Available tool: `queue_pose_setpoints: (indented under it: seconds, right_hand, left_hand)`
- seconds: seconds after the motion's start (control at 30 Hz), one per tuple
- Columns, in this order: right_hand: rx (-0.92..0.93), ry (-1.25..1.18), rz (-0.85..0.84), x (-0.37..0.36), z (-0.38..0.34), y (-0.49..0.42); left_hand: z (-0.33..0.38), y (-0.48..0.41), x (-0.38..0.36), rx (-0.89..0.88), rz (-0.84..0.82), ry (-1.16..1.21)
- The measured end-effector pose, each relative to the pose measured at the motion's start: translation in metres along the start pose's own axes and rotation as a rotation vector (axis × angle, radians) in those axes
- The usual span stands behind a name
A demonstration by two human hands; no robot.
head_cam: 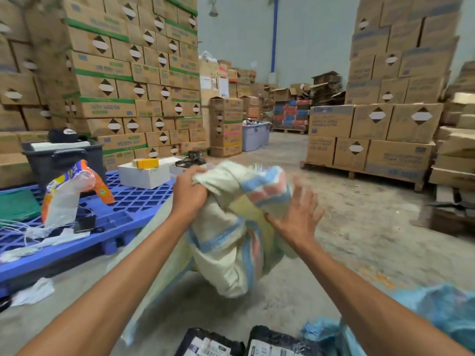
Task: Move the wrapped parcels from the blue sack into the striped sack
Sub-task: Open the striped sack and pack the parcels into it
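left grip (190,194) clutched the bunched top of the striped sack (231,253); right grip (295,214) spread flat against its three o'clock side. wrapped parcels (272,341) lay at six o'clock, blue sack (437,309) at five.

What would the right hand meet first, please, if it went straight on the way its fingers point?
Most likely the striped sack: the open right hand points at its bunched top; blur hides whether they touch.

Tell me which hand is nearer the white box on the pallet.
Left. The left hand grips the striped sack just right of the white box; the right hand is open farther right, on the sack's other side.
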State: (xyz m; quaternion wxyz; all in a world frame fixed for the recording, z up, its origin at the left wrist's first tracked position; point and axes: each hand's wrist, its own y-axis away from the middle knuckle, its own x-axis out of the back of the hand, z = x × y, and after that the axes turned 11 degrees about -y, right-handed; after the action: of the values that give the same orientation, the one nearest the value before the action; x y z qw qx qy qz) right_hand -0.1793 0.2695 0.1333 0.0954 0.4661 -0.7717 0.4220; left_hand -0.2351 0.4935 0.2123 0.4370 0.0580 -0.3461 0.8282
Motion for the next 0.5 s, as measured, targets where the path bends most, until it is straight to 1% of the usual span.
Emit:
queue_pose_setpoints:
  seconds: [0.07, 0.1, 0.13, 0.2, 0.27, 0.3, 0.33, 0.37, 0.4, 0.43, 0.5]
  right_hand:
    - [0.077, 0.018, -0.185, -0.016, 0.012, 0.013]
    - [0.092, -0.041, -0.254, -0.022, 0.014, 0.016]
    - [0.059, -0.115, -0.308, -0.028, 0.014, 0.019]
    - [-0.131, -0.260, -0.415, -0.027, 0.010, 0.016]
    - [-0.317, -0.382, -0.636, -0.017, 0.006, 0.014]
    - [-0.377, -0.397, -0.783, -0.007, 0.005, 0.015]
    - [-0.414, -0.397, -0.923, 0.003, 0.003, 0.014]
    - [-0.456, -0.409, -1.021, 0.006, 0.005, 0.016]
    - [-0.573, -0.452, -1.080, 0.007, 0.009, 0.015]
    - [-0.691, -0.516, -1.111, 0.008, 0.012, 0.016]
    - [-0.752, -0.556, -1.124, 0.006, 0.015, 0.019]
  left_hand:
    - [-0.025, 0.005, -0.011, 0.265, -0.121, 0.007]
    - [-0.033, 0.006, -0.014, 0.364, -0.149, 0.011]
    - [-0.040, 0.008, -0.014, 0.426, -0.155, -0.011]
    - [-0.053, 0.011, -0.007, 0.472, -0.125, -0.119]
    - [-0.066, 0.015, 0.010, 0.448, -0.119, -0.265]
    - [-0.073, 0.018, 0.019, 0.412, -0.165, -0.331]
    - [-0.078, 0.021, 0.028, 0.371, -0.246, -0.379]
    - [-0.087, 0.025, 0.036, 0.332, -0.350, -0.428]
    - [-0.096, 0.029, 0.041, 0.274, -0.439, -0.500]
    - [-0.105, 0.033, 0.045, 0.177, -0.510, -0.601]
    - [-0.120, 0.035, 0.050, -0.076, -0.585, -0.800]
